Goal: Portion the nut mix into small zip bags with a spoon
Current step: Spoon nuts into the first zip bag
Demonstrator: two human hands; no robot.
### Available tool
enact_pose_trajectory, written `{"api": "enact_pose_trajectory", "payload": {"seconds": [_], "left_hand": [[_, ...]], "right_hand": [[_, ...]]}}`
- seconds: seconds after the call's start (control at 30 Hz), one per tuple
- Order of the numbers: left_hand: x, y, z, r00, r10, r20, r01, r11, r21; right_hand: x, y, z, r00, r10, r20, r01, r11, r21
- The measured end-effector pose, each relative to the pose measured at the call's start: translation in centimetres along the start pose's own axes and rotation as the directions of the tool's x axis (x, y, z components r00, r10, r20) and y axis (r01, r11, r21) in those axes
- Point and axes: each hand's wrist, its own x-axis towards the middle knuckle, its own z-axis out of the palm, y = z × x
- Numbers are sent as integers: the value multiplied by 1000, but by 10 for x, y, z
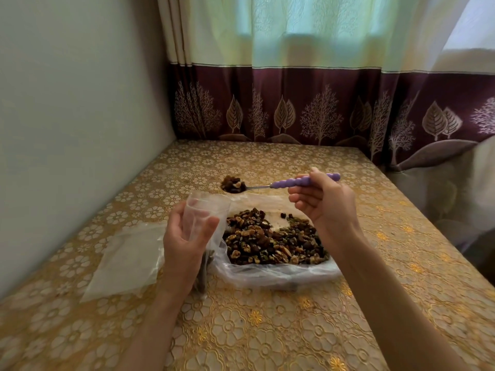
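The right hand (325,207) pinches a knobbly purple-handled spoon (267,184) heaped with lumpy nuts, while the left hand (186,236) grips a clear, crinkly zip bag (205,210).

The right hand (325,207) holds a loaded purple-handled spoon (270,183) at one o'clock from the open zip bag (205,212), gripped by the left hand (184,238). The nut mix (273,242) lies on plastic on the tabletop (267,330).
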Motion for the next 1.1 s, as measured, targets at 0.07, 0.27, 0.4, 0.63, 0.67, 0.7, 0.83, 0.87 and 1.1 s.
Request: {"api": "enact_pose_trajectory", "payload": {"seconds": [0.07, 0.27, 0.4, 0.63, 0.67, 0.7, 0.83, 0.87, 1.1], "left_hand": [[0, 0, 0, 1000, -5, 3, 5, 1000, 5], [0, 0, 0, 999, -31, 7, 31, 999, 7], [0, 3, 1, 1000, -5, -8, 5, 1000, 14], [-1, 5, 3, 1000, 15, -12, -15, 1000, 4], [-1, 6, 3, 1000, 28, -10, -28, 999, 20], [0, 6, 3, 999, 36, -5, -36, 999, 30], [-1, 6, 3, 1000, 18, 4, -18, 1000, 22], [-1, 6, 4, 1000, 14, 3, -14, 1000, 23], [-1, 6, 3, 1000, 21, -2, -21, 999, 29]], "right_hand": [[-3, 0, 9, 997, 18, 72, -19, 1000, 6], [-10, 8, 25, 970, -107, 220, 137, 983, -126], [-11, 11, 26, 918, -183, 352, 243, 960, -136], [-8, 12, 17, 873, -197, 446, 273, 955, -112], [-6, 12, 14, 883, -200, 424, 259, 962, -87], [-5, 11, 11, 898, -204, 391, 246, 967, -60], [5, 17, -7, 970, -208, 124, 207, 978, 20], [7, 20, -12, 977, -206, 58, 207, 978, -10], [6, 57, -40, 936, -321, -142, 218, 848, -483]]}}
